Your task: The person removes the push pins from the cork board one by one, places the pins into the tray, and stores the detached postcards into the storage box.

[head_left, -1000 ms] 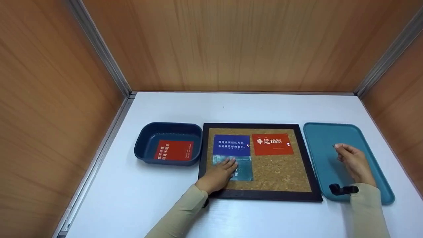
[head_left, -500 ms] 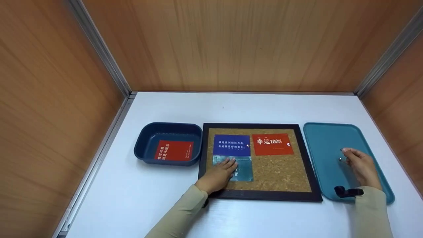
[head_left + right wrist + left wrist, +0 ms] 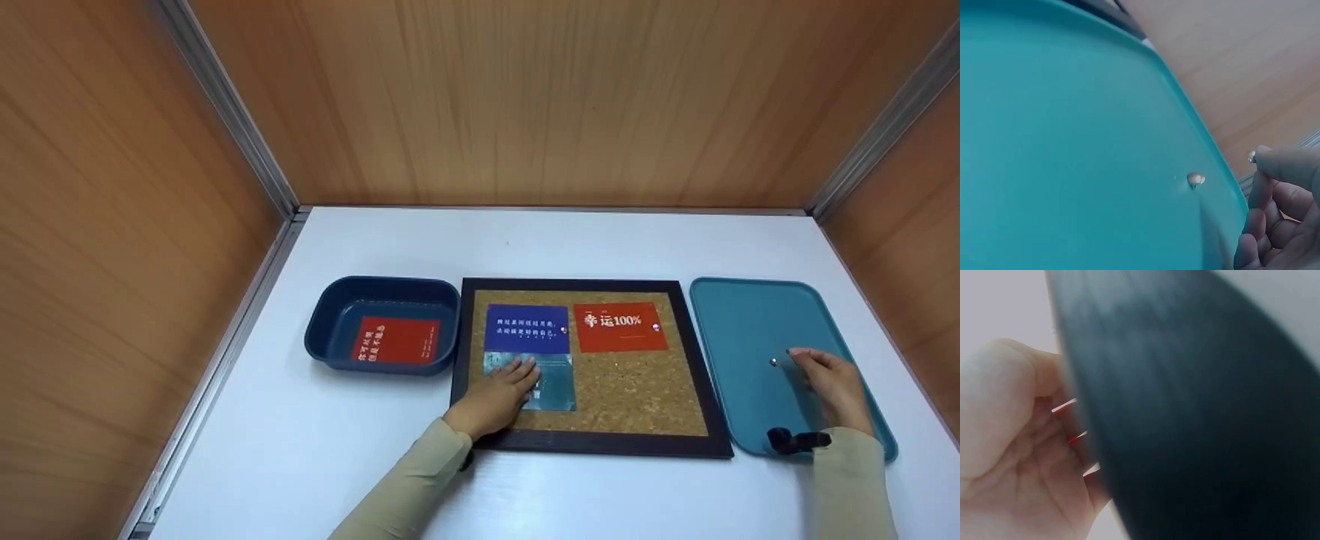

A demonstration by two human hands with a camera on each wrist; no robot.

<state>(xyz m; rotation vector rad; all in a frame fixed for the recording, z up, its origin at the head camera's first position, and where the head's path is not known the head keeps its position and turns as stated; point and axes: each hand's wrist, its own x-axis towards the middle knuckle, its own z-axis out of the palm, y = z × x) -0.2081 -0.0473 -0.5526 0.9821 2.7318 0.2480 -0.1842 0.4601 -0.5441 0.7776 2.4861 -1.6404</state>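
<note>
My left hand (image 3: 491, 399) rests with extended fingers on a teal card (image 3: 556, 384) at the lower left of a dark-framed cork board (image 3: 630, 397). In the left wrist view a blurred dark surface (image 3: 1196, 410) hides the fingertips. Over the teal tray (image 3: 739, 322), my right hand (image 3: 834, 386) pinches a small silvery thumbtack (image 3: 1251, 157) between thumb and finger. A second thumbtack (image 3: 1196, 179) lies on the tray just beside that hand. On the board's upper half are a blue card (image 3: 526, 328) and a red card (image 3: 619, 326), each with a tack near its right edge.
Left of the board stands a dark blue bin (image 3: 322, 330) with another red card (image 3: 401, 340) inside. The white table (image 3: 405, 247) is bounded by wood-grain panels (image 3: 525, 105) at the back and both sides.
My right hand has shifted right and slightly toward me over the tray, still pinching a tack. The tack lying on the tray has come into view. My left hand has stayed put.
</note>
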